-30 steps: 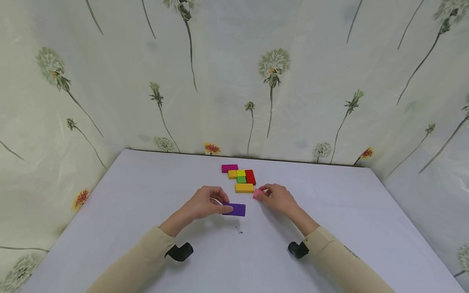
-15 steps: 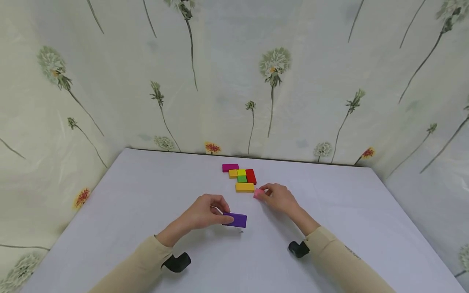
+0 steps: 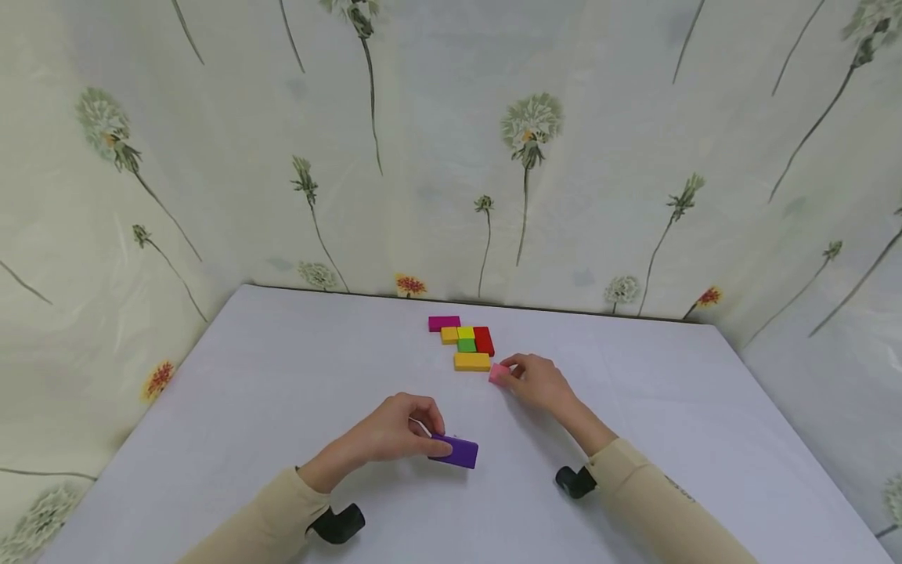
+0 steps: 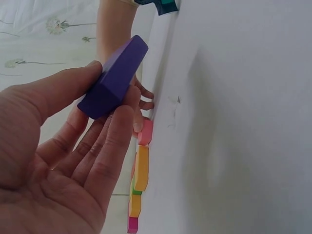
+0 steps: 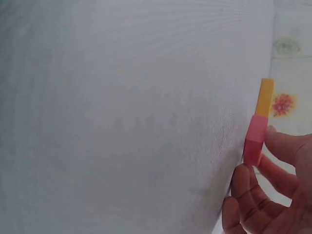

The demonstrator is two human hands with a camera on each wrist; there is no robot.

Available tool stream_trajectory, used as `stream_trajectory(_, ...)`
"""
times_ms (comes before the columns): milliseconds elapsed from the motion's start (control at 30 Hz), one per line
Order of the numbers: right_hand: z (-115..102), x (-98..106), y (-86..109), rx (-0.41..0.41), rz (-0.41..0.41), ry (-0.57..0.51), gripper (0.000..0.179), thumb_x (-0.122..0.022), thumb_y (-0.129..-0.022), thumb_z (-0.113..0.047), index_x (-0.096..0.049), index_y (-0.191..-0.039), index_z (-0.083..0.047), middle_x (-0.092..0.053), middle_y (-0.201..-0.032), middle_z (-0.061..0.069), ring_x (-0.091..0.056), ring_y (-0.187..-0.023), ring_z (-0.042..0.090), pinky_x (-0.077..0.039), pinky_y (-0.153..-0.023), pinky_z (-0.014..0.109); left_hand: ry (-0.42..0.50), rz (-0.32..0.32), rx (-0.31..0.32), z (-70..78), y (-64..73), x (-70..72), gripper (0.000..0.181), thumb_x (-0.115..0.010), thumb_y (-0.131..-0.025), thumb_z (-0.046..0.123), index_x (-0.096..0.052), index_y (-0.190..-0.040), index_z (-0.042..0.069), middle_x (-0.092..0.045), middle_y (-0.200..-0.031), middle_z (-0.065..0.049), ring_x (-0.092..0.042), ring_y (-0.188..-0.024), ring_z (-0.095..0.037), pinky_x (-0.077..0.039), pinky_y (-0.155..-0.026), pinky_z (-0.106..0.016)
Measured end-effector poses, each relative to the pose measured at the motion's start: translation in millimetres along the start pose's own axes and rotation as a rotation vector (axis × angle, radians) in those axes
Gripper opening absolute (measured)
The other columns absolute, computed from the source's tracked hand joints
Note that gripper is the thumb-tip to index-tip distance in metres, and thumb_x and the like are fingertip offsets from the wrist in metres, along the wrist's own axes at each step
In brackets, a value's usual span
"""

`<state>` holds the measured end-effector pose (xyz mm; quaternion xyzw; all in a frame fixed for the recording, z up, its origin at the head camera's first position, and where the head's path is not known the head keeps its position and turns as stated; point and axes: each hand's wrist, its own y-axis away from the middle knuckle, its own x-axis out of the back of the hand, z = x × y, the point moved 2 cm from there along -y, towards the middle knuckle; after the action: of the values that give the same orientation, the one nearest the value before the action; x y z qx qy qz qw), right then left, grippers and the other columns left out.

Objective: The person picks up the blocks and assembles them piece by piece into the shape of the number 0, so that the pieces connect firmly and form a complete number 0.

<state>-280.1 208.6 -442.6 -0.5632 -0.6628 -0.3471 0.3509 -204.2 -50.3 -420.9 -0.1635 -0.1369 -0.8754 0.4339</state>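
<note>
My left hand (image 3: 398, 429) pinches a long purple block (image 3: 458, 452) between thumb and fingers, held above the white table with its shadow below. In the left wrist view the purple block (image 4: 114, 78) is tilted. Farther right, my right hand (image 3: 539, 382) pinches a small pink block (image 3: 498, 374) on the table, close to the near right corner of a long orange-yellow block (image 3: 472, 362). Behind that lie a green block (image 3: 467, 345), a yellow block (image 3: 466, 332), a small orange block (image 3: 449, 335), a red block (image 3: 484, 340) and a magenta block (image 3: 444, 323).
The white tabletop (image 3: 282, 352) ends at a back edge against a hanging cloth (image 3: 423, 157) printed with dandelions. A black wrist camera (image 3: 338, 524) sits under the left sleeve, another wrist camera (image 3: 575, 482) under the right sleeve.
My left hand has come nearer the body with the purple block, which now slants down to the right. My right hand and the pink block stay in place.
</note>
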Motion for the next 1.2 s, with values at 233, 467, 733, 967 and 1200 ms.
stream_trajectory(233, -1, 0, 0.6, -0.003, 0.042, -0.014, 0.036, -0.072, -0.089, -0.031, -0.068, -0.117, -0.008, -0.061, -0.103, 0.008, -0.054, -0.091, 0.024, -0.051, -0.076, 0.038, 0.002, -0.048, 0.012, -3.8, 6.0, -8.4, 0.018, -0.081, -0.081, 0.015, -0.065, -0.087, 0.009, -0.066, -0.085, 0.002, -0.065, -0.080, -0.015, -0.053, -0.073, -0.028)
stream_trajectory(467, 0, -1, 1.1, -0.012, 0.049, -0.076, 0.031, -0.074, -0.087, -0.030, -0.067, -0.110, -0.010, -0.064, -0.104, 0.005, -0.056, -0.086, 0.022, -0.051, -0.071, 0.033, 0.025, -0.091, 0.023, -8.3, 12.5, -14.3, 0.017, -0.081, -0.081, 0.013, -0.065, -0.086, 0.008, -0.066, -0.082, 0.002, -0.064, -0.078, -0.014, -0.052, -0.071, -0.026)
stream_trajectory(733, 2, -4, 0.3, 0.023, 0.031, -0.127, 0.032, -0.074, -0.088, -0.025, -0.064, -0.114, -0.009, -0.065, -0.100, 0.007, -0.058, -0.086, 0.022, -0.052, -0.071, 0.033, 0.075, -0.122, 0.044, -17.0, 17.7, -18.2, 0.017, -0.081, -0.080, 0.012, -0.065, -0.085, 0.007, -0.067, -0.081, 0.001, -0.064, -0.077, -0.015, -0.051, -0.068, -0.025)
stream_trajectory(967, 0, -3, 0.4, 0.019, 0.028, -0.112, 0.035, -0.074, -0.088, -0.025, -0.063, -0.119, -0.010, -0.064, -0.100, 0.007, -0.057, -0.087, 0.022, -0.052, -0.071, 0.033, 0.099, -0.133, 0.067, -19.8, 22.9, -24.7, 0.018, -0.082, -0.078, 0.012, -0.065, -0.083, 0.008, -0.067, -0.077, 0.001, -0.062, -0.069, -0.012, -0.048, -0.063, -0.024)
stream_trajectory(1200, -1, -4, -0.2, 0.016, 0.031, -0.090, 0.035, -0.073, -0.089, -0.024, -0.063, -0.119, -0.010, -0.064, -0.101, 0.007, -0.057, -0.087, 0.022, -0.053, -0.071, 0.032, 0.099, -0.138, 0.074, -18.8, 27.7, -29.6, 0.018, -0.082, -0.078, 0.010, -0.065, -0.084, 0.007, -0.066, -0.077, 0.001, -0.062, -0.069, -0.012, -0.048, -0.062, -0.023)
